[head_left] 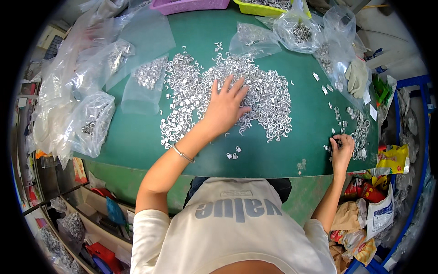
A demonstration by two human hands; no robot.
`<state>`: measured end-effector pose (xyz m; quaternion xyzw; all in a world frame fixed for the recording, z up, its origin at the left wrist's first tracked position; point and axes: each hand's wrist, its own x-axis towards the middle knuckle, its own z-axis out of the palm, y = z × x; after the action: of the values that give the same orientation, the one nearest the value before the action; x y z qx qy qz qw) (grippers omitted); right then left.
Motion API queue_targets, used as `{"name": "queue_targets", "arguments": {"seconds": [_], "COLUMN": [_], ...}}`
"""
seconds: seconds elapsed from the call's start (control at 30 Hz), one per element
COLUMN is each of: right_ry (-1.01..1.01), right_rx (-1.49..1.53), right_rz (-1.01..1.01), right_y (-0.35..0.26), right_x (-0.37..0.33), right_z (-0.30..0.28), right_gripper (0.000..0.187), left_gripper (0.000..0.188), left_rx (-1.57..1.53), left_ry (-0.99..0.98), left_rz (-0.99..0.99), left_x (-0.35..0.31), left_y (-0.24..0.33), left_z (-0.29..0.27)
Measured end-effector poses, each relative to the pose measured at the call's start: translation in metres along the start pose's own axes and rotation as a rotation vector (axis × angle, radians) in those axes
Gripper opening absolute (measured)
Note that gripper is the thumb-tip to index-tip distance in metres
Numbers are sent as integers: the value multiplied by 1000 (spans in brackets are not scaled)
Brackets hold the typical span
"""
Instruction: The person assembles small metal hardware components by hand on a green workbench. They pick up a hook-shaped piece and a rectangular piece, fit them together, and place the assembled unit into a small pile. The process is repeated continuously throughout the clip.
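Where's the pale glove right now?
In the head view, the glove is at the right edge of the table, beyond the right hand, beside a clear bag.

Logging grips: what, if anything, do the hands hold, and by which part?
Left hand: spread over metal pieces, no hold visible. Right hand: any hold cannot be told.

Left hand (226, 107) covers some of the metal pieces (273, 100) mid-tabletop (273, 160). By the near right corner, honestly can't tell what the right hand's (343, 150) fingertips have, too tiny. Far-edge purple basket (191, 7) gets cropped.
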<state>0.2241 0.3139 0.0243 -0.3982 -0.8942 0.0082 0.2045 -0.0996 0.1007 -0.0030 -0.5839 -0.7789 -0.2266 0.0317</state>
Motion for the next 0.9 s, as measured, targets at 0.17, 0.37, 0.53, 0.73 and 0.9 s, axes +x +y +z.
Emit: {"name": "queue_targets", "arguments": {"seconds": [0.17, 0.37, 0.53, 0.73, 0.9], "right_ry": [-358, -310, -359, -418, -158], "right_rx": [730, 605, 434, 638, 568], "right_rz": [94, -568, -740, -621, -544], "right_y": [-83, -196, -205, -181, -214], "right_x": [32, 62, 51, 52, 76], "right_z": [17, 70, 66, 54, 74], "right_gripper": [18, 42, 45, 26, 21], "left_gripper": [40, 33, 34, 31, 29], "left_rx": [47, 30, 22, -16, -40], "left_ry": [-97, -65, -67, -40, 135], "left_rz": [28, -47, -153, -171, -148], "left_x": [-24, -50, -70, -83, -33], "left_y": [-4, -6, -11, -13, -19], "left_z": [-5, -21, -33, -56, -43]}}
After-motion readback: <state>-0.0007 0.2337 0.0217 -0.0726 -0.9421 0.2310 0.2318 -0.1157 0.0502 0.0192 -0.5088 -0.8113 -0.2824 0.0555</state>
